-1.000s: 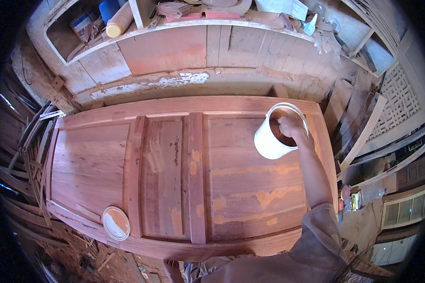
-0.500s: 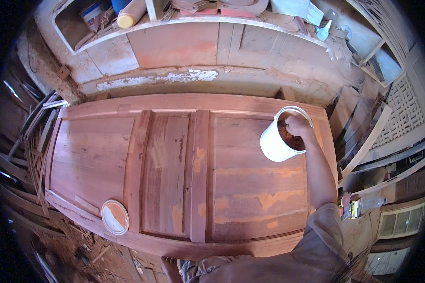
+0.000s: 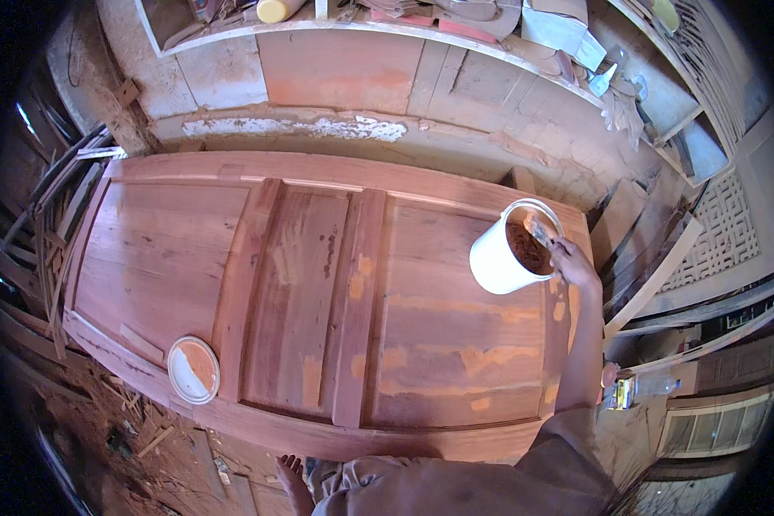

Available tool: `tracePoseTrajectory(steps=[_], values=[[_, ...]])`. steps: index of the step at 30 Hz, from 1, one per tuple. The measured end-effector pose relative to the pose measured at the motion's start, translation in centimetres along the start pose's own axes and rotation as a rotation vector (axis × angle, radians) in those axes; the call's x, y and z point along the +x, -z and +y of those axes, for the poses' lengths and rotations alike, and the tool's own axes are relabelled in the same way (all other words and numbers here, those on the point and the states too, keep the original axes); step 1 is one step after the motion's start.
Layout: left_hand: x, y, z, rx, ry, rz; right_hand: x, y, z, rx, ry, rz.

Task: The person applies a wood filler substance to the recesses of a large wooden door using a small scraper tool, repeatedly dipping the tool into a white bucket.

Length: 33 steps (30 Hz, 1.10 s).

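Wooden door (image 3: 318, 292), lying flat as the work surface. Near its front edge lies the round lid (image 3: 193, 370), set aside. Toward its far right corner, my right hand (image 3: 574, 265) grips a brush (image 3: 537, 229) dipped into the open white bucket (image 3: 500, 258). My left hand is out of view.

Workshop clutter around the panelled door

Round white lid (image 3: 193, 370), brown-smeared, lies flat on the door's near left corner, well apart from the fingers. Wooden shelf (image 3: 378, 30) along the far wall carries a yellow cylinder (image 3: 275, 9), folded cardboard (image 3: 559, 30) and scraps. Loose wood strips (image 3: 52, 215) stacked off the door's left edge. Lattice screen (image 3: 718, 232) leans beyond the fingers, to their right. Small printed can (image 3: 621, 391) sits on the floor, nearer the body than the fingers.
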<state>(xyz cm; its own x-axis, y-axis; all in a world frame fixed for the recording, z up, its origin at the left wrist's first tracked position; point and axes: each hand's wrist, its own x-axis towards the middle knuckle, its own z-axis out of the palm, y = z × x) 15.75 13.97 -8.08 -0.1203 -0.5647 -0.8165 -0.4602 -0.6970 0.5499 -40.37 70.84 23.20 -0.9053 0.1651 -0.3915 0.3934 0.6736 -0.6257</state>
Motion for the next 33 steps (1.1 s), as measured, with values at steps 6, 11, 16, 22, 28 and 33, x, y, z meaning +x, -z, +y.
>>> tracePoseTrajectory(steps=[6,11,16,22,28,33], values=[[2.2,1.9,-1.9,-0.046,0.024,0.070,-4.9,-0.1,3.2,0.448,0.132,-0.012],[4.5,3.1,-0.8,-0.181,-0.119,0.084,-10.1,-4.7,-1.8,0.644,0.305,0.003],[2.0,-1.2,8.6,-0.302,-0.330,0.301,-15.0,-12.0,-4.0,0.595,0.325,-0.182],[0.2,-4.2,15.6,-0.265,-0.535,0.481,-18.3,-29.4,-1.7,0.250,0.472,-0.506],[1.7,-6.6,12.8,0.036,-0.632,0.625,-21.9,-40.0,-3.7,-0.339,1.038,-0.504],[1.4,-9.5,12.8,0.124,-0.698,0.702,-21.7,-41.8,-4.8,-0.480,0.880,-0.494]])
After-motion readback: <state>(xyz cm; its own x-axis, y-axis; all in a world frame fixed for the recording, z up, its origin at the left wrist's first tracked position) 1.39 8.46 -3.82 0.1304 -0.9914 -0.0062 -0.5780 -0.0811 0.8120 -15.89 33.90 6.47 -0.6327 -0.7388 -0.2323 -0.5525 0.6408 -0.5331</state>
